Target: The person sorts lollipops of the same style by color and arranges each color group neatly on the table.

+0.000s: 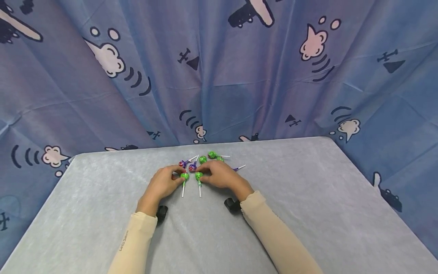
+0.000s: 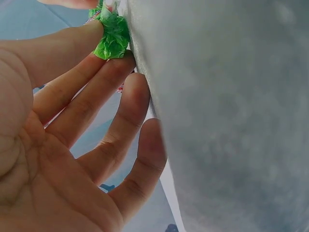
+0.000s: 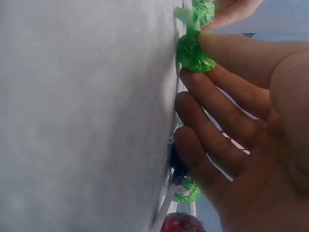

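Two lollipops in green wrappers lie side by side on the table, their white sticks pointing toward me. My left hand pinches the head of the left lollipop between thumb and fingers. The right lollipop is pinched the same way by my right hand. In the left wrist view, the thumb presses on a crinkled green wrapper and the other fingers spread along the tabletop. The right wrist view has thumb and fingertips on a green lollipop head, with a purple-wrapped stick near the little finger.
Just beyond the hands lie two purple lollipops and several green ones. Another purple lollipop is partly hidden behind my right hand. A grey cloth covers the table; a blue patterned curtain hangs behind it.
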The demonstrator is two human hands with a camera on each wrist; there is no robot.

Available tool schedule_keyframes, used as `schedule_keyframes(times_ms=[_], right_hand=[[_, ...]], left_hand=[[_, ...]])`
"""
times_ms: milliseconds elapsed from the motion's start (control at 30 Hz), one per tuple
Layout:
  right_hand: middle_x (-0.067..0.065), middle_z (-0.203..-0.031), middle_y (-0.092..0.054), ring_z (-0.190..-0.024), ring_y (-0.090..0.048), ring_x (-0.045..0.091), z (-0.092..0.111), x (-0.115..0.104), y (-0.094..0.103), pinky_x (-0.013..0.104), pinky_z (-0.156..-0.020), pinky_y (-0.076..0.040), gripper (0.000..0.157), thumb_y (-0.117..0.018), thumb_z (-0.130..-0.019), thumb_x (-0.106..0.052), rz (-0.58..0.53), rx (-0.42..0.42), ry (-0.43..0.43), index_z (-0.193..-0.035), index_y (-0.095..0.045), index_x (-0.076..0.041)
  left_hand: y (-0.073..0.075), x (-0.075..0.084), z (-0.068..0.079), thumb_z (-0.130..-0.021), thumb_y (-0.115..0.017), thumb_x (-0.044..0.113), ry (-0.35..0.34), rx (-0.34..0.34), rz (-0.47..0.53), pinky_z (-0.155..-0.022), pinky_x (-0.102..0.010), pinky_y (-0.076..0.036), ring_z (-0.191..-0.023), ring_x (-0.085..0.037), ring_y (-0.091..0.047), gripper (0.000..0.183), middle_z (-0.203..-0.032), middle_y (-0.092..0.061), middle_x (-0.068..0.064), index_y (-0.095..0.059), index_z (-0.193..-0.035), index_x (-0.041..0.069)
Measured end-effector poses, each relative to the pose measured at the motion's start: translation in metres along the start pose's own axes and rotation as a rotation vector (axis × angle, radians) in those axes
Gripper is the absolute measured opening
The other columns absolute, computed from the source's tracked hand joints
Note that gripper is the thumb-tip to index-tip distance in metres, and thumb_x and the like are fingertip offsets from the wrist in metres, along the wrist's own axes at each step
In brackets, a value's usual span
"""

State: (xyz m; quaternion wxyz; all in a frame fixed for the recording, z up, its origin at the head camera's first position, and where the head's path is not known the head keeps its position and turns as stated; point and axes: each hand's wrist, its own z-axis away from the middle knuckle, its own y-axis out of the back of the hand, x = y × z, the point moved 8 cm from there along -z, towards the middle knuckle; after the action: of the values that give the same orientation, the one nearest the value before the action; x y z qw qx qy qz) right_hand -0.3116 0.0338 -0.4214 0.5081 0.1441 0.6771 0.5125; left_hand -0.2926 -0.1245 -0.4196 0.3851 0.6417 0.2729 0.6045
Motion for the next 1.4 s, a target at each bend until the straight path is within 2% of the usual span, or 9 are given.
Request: schedule_keyframes(times_ms=[233, 533, 767, 1000, 1233, 1400], right_hand=[[-0.002, -0.108, -0.073, -0.103, -0.066, 0.014, -0.001, 0.005, 0.005, 0.036, -0.095, -0.05, 0.029, -0.073, -0.091, -0.025, -0.034, 0.044, -0.038, -0.12, -0.072, -0.019], [-0.003, -0.104, -0.074, -0.099, -0.066, 0.013, -0.002, 0.004, 0.005, 0.034, -0.091, -0.051, 0.028, -0.075, -0.09, -0.027, -0.024, 0.061, -0.032, -0.116, -0.073, -0.018], [-0.002, -0.106, -0.073, -0.102, -0.066, 0.014, -0.001, 0.004, 0.005, 0.035, -0.093, -0.051, 0.03, -0.074, -0.09, -0.027, -0.027, 0.054, -0.043, -0.118, -0.072, -0.017], [0.001, -0.108, -0.072, -0.1, -0.066, 0.016, 0.004, 0.011, 0.025, 0.036, -0.089, -0.052, 0.031, -0.07, -0.093, -0.026, -0.069, 0.086, -0.037, -0.121, -0.071, -0.013], [0.005, -0.12, -0.07, -0.108, -0.065, 0.022, 0.016, 0.037, 0.056, 0.042, -0.091, -0.052, 0.033, -0.068, -0.095, -0.023, -0.115, 0.148, -0.102, -0.127, -0.068, -0.012], [0.007, -0.125, -0.068, -0.112, -0.064, 0.025, 0.019, 0.052, 0.061, 0.045, -0.094, -0.052, 0.034, -0.066, -0.096, -0.02, -0.126, 0.156, -0.127, -0.128, -0.066, -0.011]], left_hand=[[-0.001, 0.002, -0.005, -0.091, -0.072, 0.023, -0.014, 0.004, -0.01, -0.073, -0.036, -0.044, -0.083, -0.018, -0.058, 0.028, -0.105, -0.07, -0.005, -0.072, -0.118, 0.017], [-0.001, 0.001, -0.005, -0.091, -0.072, 0.022, -0.007, 0.002, 0.0, -0.071, -0.035, -0.043, -0.081, -0.017, -0.057, 0.028, -0.102, -0.07, -0.005, -0.072, -0.118, 0.017], [-0.001, -0.002, -0.003, -0.091, -0.072, 0.022, -0.001, 0.003, 0.006, -0.074, -0.037, -0.045, -0.084, -0.018, -0.059, 0.028, -0.106, -0.07, -0.006, -0.072, -0.118, 0.016], [-0.002, -0.004, -0.002, -0.091, -0.072, 0.023, 0.013, -0.002, 0.005, -0.072, -0.035, -0.043, -0.084, -0.018, -0.058, 0.028, -0.105, -0.07, -0.005, -0.072, -0.118, 0.017], [-0.001, -0.003, -0.002, -0.091, -0.072, 0.022, 0.011, -0.001, 0.017, -0.069, -0.032, -0.04, -0.08, -0.017, -0.055, 0.026, -0.102, -0.069, -0.005, -0.072, -0.117, 0.017], [-0.001, -0.002, -0.003, -0.091, -0.072, 0.022, 0.013, 0.001, 0.014, -0.069, -0.032, -0.04, -0.08, -0.017, -0.055, 0.026, -0.102, -0.069, -0.005, -0.073, -0.117, 0.017]])
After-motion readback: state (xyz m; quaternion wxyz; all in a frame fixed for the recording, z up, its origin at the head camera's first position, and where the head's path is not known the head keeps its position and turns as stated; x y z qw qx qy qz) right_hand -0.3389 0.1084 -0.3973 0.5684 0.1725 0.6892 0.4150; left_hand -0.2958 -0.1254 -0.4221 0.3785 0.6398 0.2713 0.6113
